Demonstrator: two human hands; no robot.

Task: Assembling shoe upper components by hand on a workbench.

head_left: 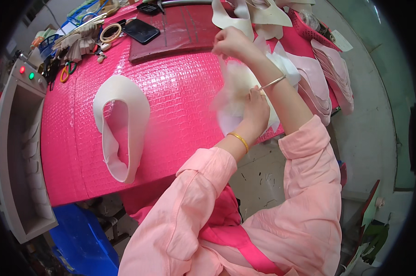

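In the head view, both hands work over the right part of the pink table (180, 99). The left hand (256, 110), a yellow bangle at its wrist, rests with bent fingers on a pale, blurred piece (238, 85); its grip looks partly closed, but whether it pinches the piece I cannot tell. The right hand (233, 43) is raised just beyond, fingers curled in — whether its grip holds anything cannot be told. The blurred piece lies between and under the hands, near the table's front edge.

The surroundings are tight on that side. White cut pieces (238, 25) lie just past the right hand, stacked pale pink pieces (313, 80) sit to the right of its forearm, and a pink basket (307, 28) stands behind them. The right forearm crosses in front of some pale pieces and partly hides them.

A dark red board (192, 32) lies ahead, with a black phone (142, 31) on its left end. A white shoe-shaped upper (138, 108) lies well apart from the hands, on the left of the table — near a grey cabinet (28, 76) with red and green buttons. A blue bin (86, 239) stands below the table's left front corner.
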